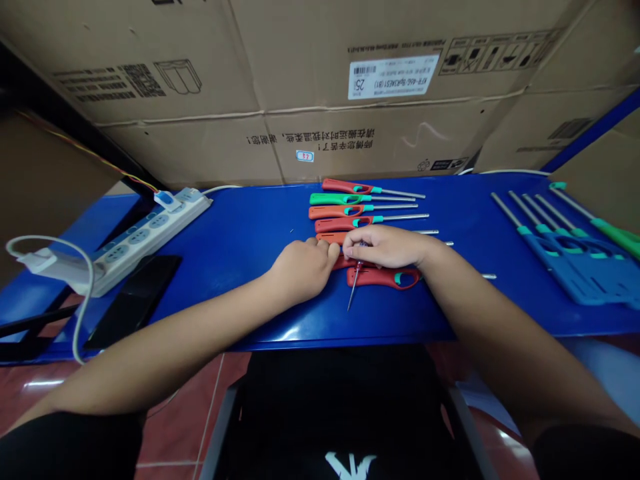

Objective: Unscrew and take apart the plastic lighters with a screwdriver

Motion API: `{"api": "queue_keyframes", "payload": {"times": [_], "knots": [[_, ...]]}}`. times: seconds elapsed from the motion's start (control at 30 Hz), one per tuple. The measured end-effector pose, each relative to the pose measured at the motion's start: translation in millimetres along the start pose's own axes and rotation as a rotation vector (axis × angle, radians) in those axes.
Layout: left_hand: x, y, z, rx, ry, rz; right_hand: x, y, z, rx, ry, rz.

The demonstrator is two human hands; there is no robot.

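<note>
My right hand [387,246] is closed round the handle of a small screwdriver [355,283], whose thin metal shaft points down toward the table's front edge. Just left of it, my left hand [306,267] is closed at the left ends of the lighters; whether it grips one of them is hidden. Several long-necked lighters lie in a column under and behind my hands, among them a green one [333,199] and red and orange ones. The nearest red lighter [373,277] lies below my right hand, its metal tube partly covered by my wrist.
Several blue lighters [585,267] and a green one [617,235] lie on the right of the blue table [240,227]. At left are a white power strip [150,237] with cables and a black phone [135,300]. A large cardboard box [200,147] stands behind.
</note>
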State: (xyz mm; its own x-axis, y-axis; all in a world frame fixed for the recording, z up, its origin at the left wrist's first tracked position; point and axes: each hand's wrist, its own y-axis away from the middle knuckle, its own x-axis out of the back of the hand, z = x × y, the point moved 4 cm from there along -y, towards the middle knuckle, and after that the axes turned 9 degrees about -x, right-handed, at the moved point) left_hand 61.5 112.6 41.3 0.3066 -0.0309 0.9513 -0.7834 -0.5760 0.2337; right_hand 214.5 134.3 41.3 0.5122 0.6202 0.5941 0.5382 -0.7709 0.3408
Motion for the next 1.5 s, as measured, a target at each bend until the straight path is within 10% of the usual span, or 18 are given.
{"api": "queue_keyframes", "payload": {"times": [0.27,0.83,1.5], "knots": [[15.8,-17,-2,-0.091,0.017,-0.184,1,-3,5,0.011,0.016,0.018],[18.6,-17,3,0.260,0.096,-0.120,2,0,2,0.047,-0.009,0.030],[13.7,-12,-1,0.032,-0.020,-0.066,2,-1,3,0.049,-0.018,0.026]]}}
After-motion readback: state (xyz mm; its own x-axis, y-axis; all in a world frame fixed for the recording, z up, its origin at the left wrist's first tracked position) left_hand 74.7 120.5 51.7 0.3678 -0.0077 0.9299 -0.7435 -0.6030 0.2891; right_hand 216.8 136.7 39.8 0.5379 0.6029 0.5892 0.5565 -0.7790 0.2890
